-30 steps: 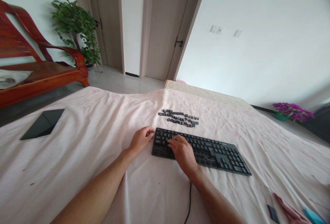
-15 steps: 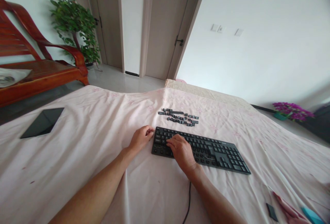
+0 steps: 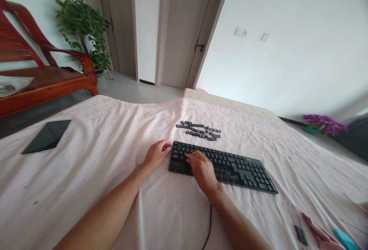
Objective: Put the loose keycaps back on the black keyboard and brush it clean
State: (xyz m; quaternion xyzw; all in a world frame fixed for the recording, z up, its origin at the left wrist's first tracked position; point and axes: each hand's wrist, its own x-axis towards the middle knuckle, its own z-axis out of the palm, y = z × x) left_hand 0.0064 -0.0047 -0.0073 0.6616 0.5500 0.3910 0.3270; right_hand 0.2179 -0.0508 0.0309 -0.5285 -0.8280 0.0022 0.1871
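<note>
A black keyboard (image 3: 235, 167) lies on a pale pink sheet (image 3: 100, 158). My left hand (image 3: 156, 153) rests at the keyboard's left end with its fingers curled against the edge. My right hand (image 3: 202, 169) lies palm down over the keyboard's left part, fingers bent onto the keys; what its fingertips touch is hidden. Just beyond the keyboard, several loose dark keycaps (image 3: 199, 130) are spread in a cluster on the sheet. A black cable (image 3: 208, 229) runs from under my right wrist toward me.
A dark tablet (image 3: 47, 135) lies on the sheet at far left. A red wooden chair (image 3: 43, 77) and a potted plant (image 3: 86, 27) stand behind. At lower right are a small dark piece (image 3: 301, 235), a pink item and a blue item. Purple flowers (image 3: 323, 122) sit right.
Both hands stay where they were on the keyboard. Only the view has shifted slightly.
</note>
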